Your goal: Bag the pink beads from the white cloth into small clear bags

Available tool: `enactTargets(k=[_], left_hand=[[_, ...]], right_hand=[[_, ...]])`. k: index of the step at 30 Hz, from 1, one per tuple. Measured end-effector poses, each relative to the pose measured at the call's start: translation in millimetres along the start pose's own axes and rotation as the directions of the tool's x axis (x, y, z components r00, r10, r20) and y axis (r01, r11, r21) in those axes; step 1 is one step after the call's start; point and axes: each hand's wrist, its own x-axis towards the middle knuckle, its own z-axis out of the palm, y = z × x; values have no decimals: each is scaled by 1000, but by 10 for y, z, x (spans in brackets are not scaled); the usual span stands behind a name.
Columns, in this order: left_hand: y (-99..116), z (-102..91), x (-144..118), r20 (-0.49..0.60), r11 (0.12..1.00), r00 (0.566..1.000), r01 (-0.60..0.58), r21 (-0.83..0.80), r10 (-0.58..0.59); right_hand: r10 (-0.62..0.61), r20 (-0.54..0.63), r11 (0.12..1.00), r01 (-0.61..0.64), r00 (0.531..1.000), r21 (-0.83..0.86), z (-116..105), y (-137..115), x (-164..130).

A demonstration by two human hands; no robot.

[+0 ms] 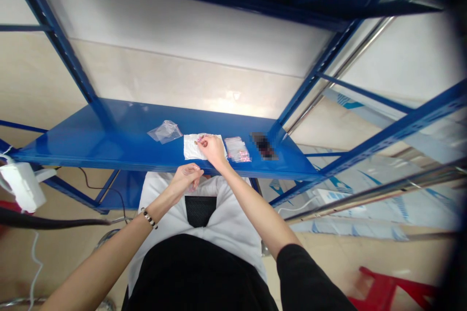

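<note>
Your right hand [213,148] rests on the white cloth [191,148] on the blue shelf [109,143], fingers pinched together on small pink pieces [200,140] at the cloth's far edge. Your left hand [187,177] hovers curled just below the shelf's front lip, nearer you; what it holds cannot be told. A packet of pink pieces [238,149] lies just right of the right hand, a clear bag [165,131] left of the cloth.

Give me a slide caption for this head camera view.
Right hand pinches small pink items over white sheet on blue shelf; left hand hovers below.
</note>
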Motion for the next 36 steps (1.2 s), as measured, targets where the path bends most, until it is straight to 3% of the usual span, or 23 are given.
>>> enactTargets(k=[8,14,17,21,26,33,36], left_hand=[[70,19,-6,5,984,999,34,-176,-34],[64,3,3,9,972,998,65,-224,-65],[69,3,8,6,973,998,57,-223,-57],[81,10,4,22,978,999,44,-203,-40],[39,4,-2,15,991,1000,29,-131,-27],[33,-4,-11,11,997,1000,18,-81,-18],[52,0,-15,14,996,1000,25,-84,-24]], right_hand=[[44,-29,998,-43,999,35,-10,8,-16],[150,-83,953,-122,985,278,-48,15,12],[86,-71,909,-49,994,415,-170,-85,-19],[-128,85,846,64,988,530,-424,-300,-130],[-345,353,840,118,870,529,-657,-464,-235],[-405,508,854,117,761,506,-727,-518,-220],[-394,491,855,114,777,506,-706,-501,-141]])
